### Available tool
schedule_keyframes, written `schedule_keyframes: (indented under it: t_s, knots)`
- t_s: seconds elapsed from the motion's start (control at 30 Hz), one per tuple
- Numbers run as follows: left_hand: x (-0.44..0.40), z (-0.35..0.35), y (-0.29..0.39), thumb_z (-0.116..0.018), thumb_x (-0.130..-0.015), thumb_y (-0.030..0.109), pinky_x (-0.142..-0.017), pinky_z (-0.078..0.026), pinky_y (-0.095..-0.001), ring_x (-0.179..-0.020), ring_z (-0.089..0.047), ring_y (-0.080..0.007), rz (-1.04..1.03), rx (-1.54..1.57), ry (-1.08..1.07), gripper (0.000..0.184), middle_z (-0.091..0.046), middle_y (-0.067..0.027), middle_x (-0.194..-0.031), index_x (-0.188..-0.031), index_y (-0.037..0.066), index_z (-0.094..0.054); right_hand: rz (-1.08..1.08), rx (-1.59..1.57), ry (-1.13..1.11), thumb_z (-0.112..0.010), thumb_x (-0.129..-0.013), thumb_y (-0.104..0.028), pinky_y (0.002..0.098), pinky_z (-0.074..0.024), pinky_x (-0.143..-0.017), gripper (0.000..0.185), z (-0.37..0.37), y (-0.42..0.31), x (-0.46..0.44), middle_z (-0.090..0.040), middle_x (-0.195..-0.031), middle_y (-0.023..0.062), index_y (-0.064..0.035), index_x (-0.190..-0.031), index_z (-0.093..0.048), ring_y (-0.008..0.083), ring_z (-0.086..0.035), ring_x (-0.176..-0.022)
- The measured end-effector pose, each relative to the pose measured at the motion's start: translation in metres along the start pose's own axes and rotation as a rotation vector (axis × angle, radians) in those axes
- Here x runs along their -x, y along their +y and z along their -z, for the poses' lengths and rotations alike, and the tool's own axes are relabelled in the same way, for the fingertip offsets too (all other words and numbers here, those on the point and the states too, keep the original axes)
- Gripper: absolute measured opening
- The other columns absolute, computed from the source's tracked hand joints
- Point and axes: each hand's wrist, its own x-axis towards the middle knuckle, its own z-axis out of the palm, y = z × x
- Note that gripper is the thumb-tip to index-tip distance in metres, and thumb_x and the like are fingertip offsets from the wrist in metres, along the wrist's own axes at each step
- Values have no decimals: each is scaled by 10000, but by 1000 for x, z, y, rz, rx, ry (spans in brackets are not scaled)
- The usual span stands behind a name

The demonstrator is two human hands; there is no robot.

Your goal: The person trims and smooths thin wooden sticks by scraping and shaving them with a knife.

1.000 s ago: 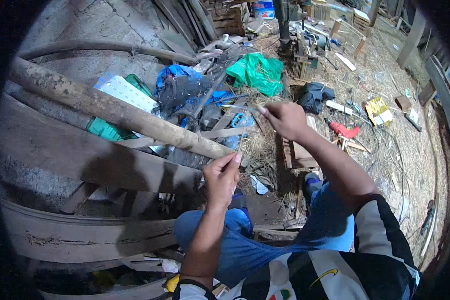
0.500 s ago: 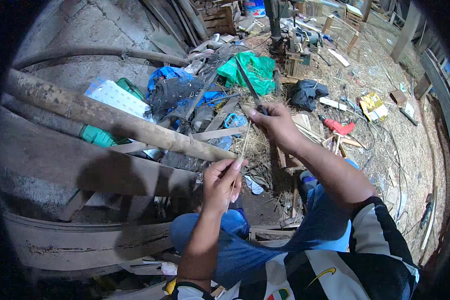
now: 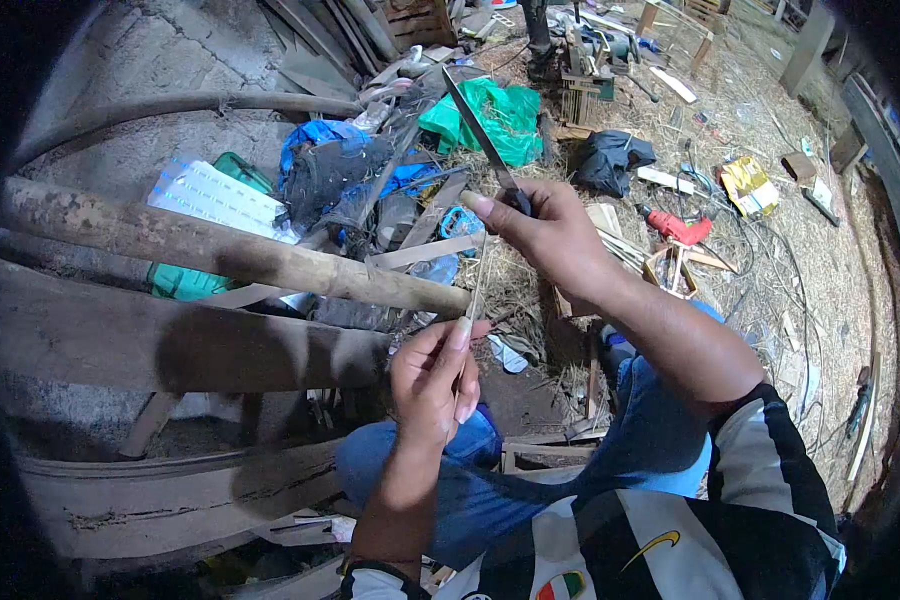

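My left hand point(image 3: 435, 382) is closed in a pinch around a thin wooden stick point(image 3: 479, 275), which slants up toward my other hand. Higher up, my right hand point(image 3: 538, 228) grips a knife point(image 3: 485, 135) by its dark handle, the long blade pointing up and to the left. The right thumb is stretched along near the base of the blade, close to the stick's upper end. Whether the blade touches the stick I cannot tell. Just left of the stick ends a thick round wooden pole point(image 3: 240, 245).
Below the pole runs a wide plank point(image 3: 100, 330). Beyond my hands lie a green plastic bag point(image 3: 490, 120), a black bag point(image 3: 615, 163) and blue scissors-like handles point(image 3: 460, 222). A red power drill point(image 3: 675, 226) and a yellow packet point(image 3: 748, 187) lie on the straw-strewn ground at right.
The view has shifted slightly. The knife and my right hand have moved up and left, and my left hand sits a little lower, still pinching the stick.
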Motion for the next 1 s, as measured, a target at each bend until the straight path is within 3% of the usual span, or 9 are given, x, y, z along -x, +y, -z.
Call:
schedule_keyframes:
  t_s: [0.23, 0.43, 0.5, 0.53, 0.63, 0.67, 0.77, 0.93, 1.0]
  knots:
    - [2, 2, 0, -565, -1004, 129, -328, -330, -236, -333, -374, -82, -84, -46, -12, 232, -505, -33, -534, -1123, -53, -646, 24, 28, 34, -682, -950, -293, 301, -370, -529, 329, 0, -1, -2, -540, -599, -29, -7, -789, -690, 53, -428, -602]
    - [2, 4, 2, -568, -998, 110, -337, -332, -236, -340, -382, -83, -36, -23, 26, 224, -505, -34, -534, -1124, -59, -645, 62, 73, 24, -663, -954, -326, 321, -366, -529, 384, -2, 6, -7, -514, -578, 17, 7, -764, -652, 67, -412, -606]
    - [3, 4, 5, -563, -1001, 109, -338, -331, -236, -340, -380, -83, -37, -20, 44, 225, -502, -33, -533, -1123, -61, -646, 71, 94, -6, -605, -985, -345, 372, -396, -549, 385, 1, 7, -7, -517, -610, 94, -1, -813, -627, 158, -501, -583]
    - [3, 4, 7, -557, -1004, 108, -339, -329, -236, -341, -378, -82, -40, -15, 63, 226, -499, -31, -532, -1122, -62, -648, 73, 90, -11, -605, -985, -345, 372, -396, -549, 385, 1, 6, -6, -517, -610, 94, -1, -813, -627, 158, -501, -583]
    - [2, 9, 8, -549, -1008, 110, -341, -326, -235, -343, -373, -82, -97, 52, 51, 230, -492, -29, -531, -1117, -64, -652, 221, 220, -21, -526, -1015, -294, 467, -449, -612, 294, -1, -4, 7, -579, -741, 202, -26, -909, -581, 423, -589, -693]
    - [2, 10, 8, -549, -1008, 110, -341, -326, -235, -343, -373, -82, -104, 50, 57, 230, -492, -29, -531, -1117, -64, -652, 228, 216, -27, -526, -1015, -294, 467, -449, -612, 294, -4, -3, 12, -579, -741, 202, -26, -909, -581, 423, -589, -693]
    - [2, 12, 8, -553, -1006, 102, -342, -325, -233, -343, -366, -78, -166, 30, 128, 221, -498, -29, -533, -1110, -62, -658, 567, 534, -97, -606, -951, -287, 465, -475, -582, 238, -12, 4, 21, -587, -714, 151, -60, -877, -600, 373, -624, -673]
    - [3, 11, 11, -562, -1000, 86, -343, -308, -220, -347, -354, -55, -256, -115, 261, 203, -509, -16, -536, -1094, -60, -667, 668, 736, -128, -635, -926, -314, 424, -479, -524, 228, -22, 5, 31, -556, -691, 93, -99, -852, -616, 303, -620, -617]
    - [4, 11, 11, -564, -1000, 91, -345, -300, -217, -348, -353, -50, -267, -121, 282, 205, -497, -6, -527, -1093, -57, -670, 694, 732, -175, -661, -895, -248, 409, -451, -510, 182, -23, 7, 32, -563, -705, 93, -67, -891, -638, 293, -590, -588]
